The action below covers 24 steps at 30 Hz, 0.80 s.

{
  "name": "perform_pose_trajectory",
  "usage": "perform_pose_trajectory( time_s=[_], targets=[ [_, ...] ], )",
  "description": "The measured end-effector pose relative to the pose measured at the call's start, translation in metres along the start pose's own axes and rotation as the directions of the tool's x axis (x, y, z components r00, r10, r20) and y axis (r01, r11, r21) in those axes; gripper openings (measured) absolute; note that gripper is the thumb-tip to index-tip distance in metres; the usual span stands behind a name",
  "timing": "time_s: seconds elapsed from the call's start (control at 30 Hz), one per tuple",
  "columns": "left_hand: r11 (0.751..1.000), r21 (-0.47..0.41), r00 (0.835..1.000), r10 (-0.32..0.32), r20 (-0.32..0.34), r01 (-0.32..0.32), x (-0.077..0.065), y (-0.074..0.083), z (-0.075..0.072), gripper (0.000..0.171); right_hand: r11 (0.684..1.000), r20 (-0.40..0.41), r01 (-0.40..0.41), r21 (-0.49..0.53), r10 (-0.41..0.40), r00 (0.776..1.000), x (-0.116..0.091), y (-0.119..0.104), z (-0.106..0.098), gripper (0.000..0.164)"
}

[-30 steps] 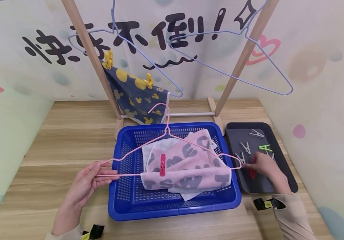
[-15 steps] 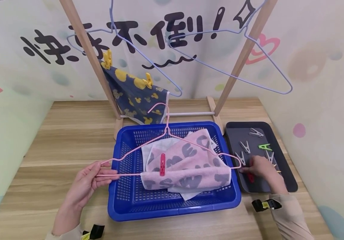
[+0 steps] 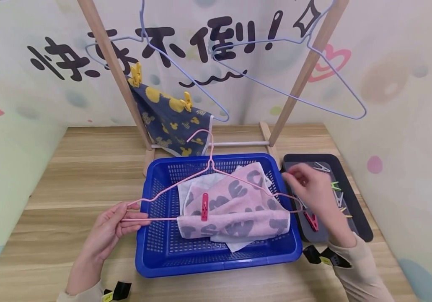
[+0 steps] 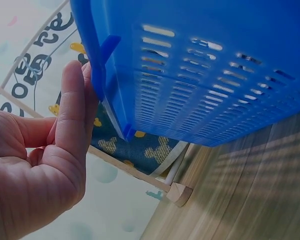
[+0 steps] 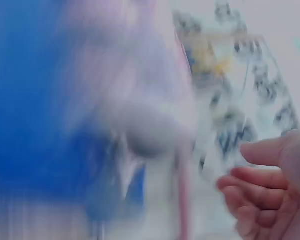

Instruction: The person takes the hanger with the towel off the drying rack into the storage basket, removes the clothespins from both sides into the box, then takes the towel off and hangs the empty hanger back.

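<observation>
Left hand: A person's left hand (image 3: 112,222) grips one end of a pink wire hanger (image 3: 210,162), fingers and thumb clamped on it.
Right hand: The other hand, the right hand (image 3: 314,191), hovers over the tray's near-basket side, thumb and loosely curled fingers apart.
Blue basket: Across a blue perforated plastic basket (image 3: 219,266) lies the hanger, a pink towel with grey lettering (image 3: 234,224) folded over its lower bar, white cloth (image 3: 193,188) beneath.
On the towel: One red plastic clip (image 3: 205,205) stands at the fold.
Black tray: Beside the basket, a black rectangular tray (image 3: 359,214) holds silver clips (image 3: 322,167), a green clip (image 3: 335,185), another red clip (image 3: 311,221) and yellow pieces (image 3: 346,214), partly hidden.
Setting: Both containers rest on a wood-grain surface (image 3: 87,167).
</observation>
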<state>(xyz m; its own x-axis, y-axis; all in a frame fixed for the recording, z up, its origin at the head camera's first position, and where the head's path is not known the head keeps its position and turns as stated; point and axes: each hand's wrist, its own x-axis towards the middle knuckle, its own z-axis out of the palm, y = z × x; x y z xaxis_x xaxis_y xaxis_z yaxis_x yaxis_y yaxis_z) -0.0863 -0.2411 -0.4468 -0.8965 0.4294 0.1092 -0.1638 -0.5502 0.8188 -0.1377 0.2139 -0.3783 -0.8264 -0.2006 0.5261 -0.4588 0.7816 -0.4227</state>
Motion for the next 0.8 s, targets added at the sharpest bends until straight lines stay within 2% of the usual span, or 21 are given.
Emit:
perform_pose_trajectory(
  time_s=[0.1,0.27,0.37,0.5,0.6,0.73,0.8],
  targets=[
    [1.0,0.009,1.0,0.0,-0.006,0.001,0.0,0.001,0.001,0.041,0.99,0.128,0.07,0.123,-0.086,0.988,0.012,-0.027,0.007,0.009],
    [1.0,0.003,1.0,0.001,-0.002,-0.001,-0.001,0.001,0.001,0.042,0.961,0.303,0.119,0.251,-0.194,0.933,0.031,-0.062,0.017,0.011],
    [1.0,0.0,1.0,0.002,0.004,-0.002,-0.001,0.001,0.001,0.042,0.946,0.369,0.127,0.297,-0.236,0.899,0.038,-0.077,0.027,0.011],
    [1.0,-0.005,1.0,0.003,0.013,-0.003,-0.001,0.001,0.001,0.042,0.928,0.414,0.144,0.343,-0.287,0.864,0.044,-0.092,0.044,0.013],
    [1.0,-0.005,1.0,0.005,0.015,-0.005,-0.001,0.001,0.001,0.042,0.924,0.475,0.12,0.364,-0.295,0.829,0.047,-0.101,0.055,0.018],
    [1.0,0.004,1.0,0.006,0.012,-0.006,-0.001,0.001,0.001,0.042,0.937,0.582,0.058,0.346,-0.263,0.769,0.047,-0.107,0.069,0.026],
    [1.0,0.007,1.0,0.006,0.012,-0.006,-0.001,0.001,0.0,0.042,0.941,0.615,0.041,0.335,-0.251,0.747,0.047,-0.108,0.074,0.026]
  ],
)
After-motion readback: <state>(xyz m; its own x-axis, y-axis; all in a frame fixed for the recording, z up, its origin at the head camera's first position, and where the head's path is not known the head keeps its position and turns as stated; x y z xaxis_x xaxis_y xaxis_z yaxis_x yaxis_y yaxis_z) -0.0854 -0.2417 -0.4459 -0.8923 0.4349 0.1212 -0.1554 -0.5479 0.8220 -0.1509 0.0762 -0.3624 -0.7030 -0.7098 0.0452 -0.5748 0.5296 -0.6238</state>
